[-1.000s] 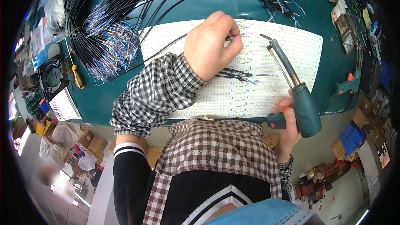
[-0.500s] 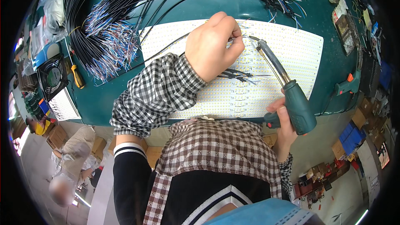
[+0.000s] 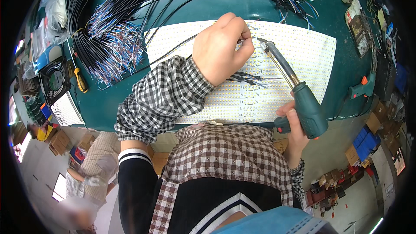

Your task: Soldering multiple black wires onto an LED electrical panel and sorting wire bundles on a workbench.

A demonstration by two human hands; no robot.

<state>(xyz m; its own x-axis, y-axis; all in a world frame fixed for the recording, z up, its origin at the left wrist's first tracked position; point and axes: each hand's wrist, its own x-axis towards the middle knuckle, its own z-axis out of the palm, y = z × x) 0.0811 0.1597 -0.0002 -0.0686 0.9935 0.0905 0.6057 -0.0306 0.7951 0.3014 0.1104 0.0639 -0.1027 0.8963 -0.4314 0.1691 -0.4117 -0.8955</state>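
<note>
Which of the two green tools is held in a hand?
The soldering iron, in the right hand; the other tool, at far right, is unheld.

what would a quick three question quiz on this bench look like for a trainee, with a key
1. Multiple choice: which hand holds the green soldering gun? (a) left, (b) right, (c) neither
2. True or false: the yellow-handled screwdriver lies to the left of the white LED board.
3. Short answer: what lies on the board just below the left hand in the picture?

Key:
1. b, the right hand
2. True
3. A small bunch of black cables with thin wire ends
</note>
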